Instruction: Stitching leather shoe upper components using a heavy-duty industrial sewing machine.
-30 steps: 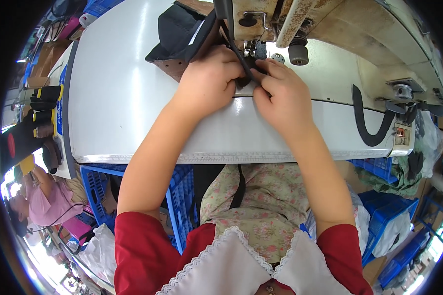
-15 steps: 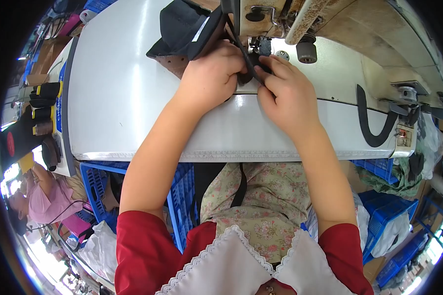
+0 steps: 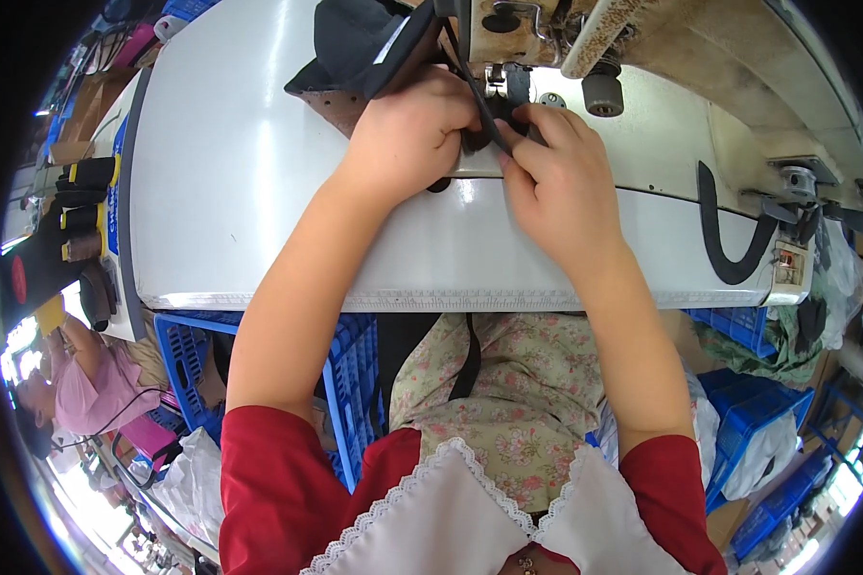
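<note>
A bulky black fabric piece (image 3: 355, 43) with a small white tag and a dark brown, hole-dotted side lies at the left of the sewing machine (image 3: 719, 53). I cannot tell whether it is a cap or a shoe upper. My left hand (image 3: 410, 129) is closed on its near edge, fingers curled under and partly hidden. Close to the presser foot (image 3: 495, 80), my right hand (image 3: 564, 168) pinches a narrow black strip (image 3: 486, 113) between thumb and fingers. This strip rises past the needle area toward the machine head. Where strip and fabric piece meet is hidden by my fingers.
A curved black lever (image 3: 714, 235) hangs at the machine table's right. Thread spools (image 3: 91, 175) stand at the left. Blue crates (image 3: 360, 369) sit below the table edge, with another blue crate (image 3: 753, 426) at right. A person in pink (image 3: 101, 388) sits far left.
Both hands keep their grips and have shifted only slightly. A small dark rounded edge now shows more clearly beside my left wrist. The view has moved a little.
</note>
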Motion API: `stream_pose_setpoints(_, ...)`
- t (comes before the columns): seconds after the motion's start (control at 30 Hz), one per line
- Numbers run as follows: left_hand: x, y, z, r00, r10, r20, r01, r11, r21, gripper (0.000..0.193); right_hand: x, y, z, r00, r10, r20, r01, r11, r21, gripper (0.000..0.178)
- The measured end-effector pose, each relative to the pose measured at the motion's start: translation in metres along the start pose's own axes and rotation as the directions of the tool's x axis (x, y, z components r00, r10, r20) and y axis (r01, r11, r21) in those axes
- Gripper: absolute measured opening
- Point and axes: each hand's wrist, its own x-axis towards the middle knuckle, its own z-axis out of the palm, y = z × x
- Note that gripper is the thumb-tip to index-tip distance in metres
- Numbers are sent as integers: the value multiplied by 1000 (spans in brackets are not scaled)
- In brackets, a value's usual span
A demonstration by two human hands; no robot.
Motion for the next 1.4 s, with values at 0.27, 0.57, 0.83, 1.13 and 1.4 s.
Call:
stream_pose_setpoints(0.27,6,-4,1,999,35,-12,-35,999,-5,27,6,2,2,999,32,-3,-32,999,8,17)
stream_pose_setpoints(0.57,12,-9,-11,982,188,-7,-188,981,42,18,4,-5,10,988,120,-92,-103,980,169,14)
stream_pose_setpoints(0.83,-31,29,-36,975,214,-54,-192,945,265,27,-6,-21,-1,989,134,-60,-133,991,25,21)
stream_pose_setpoints(1.13,7,54,-55,872,412,263,-489,735,470,39,-12,-26,-1,981,178,80,-168,978,-120,28)
stream_pose_setpoints(1.4,11,37,-52,865,268,424,-477,702,529,40,-19,-25,2,984,179,4,-179,983,-28,28)
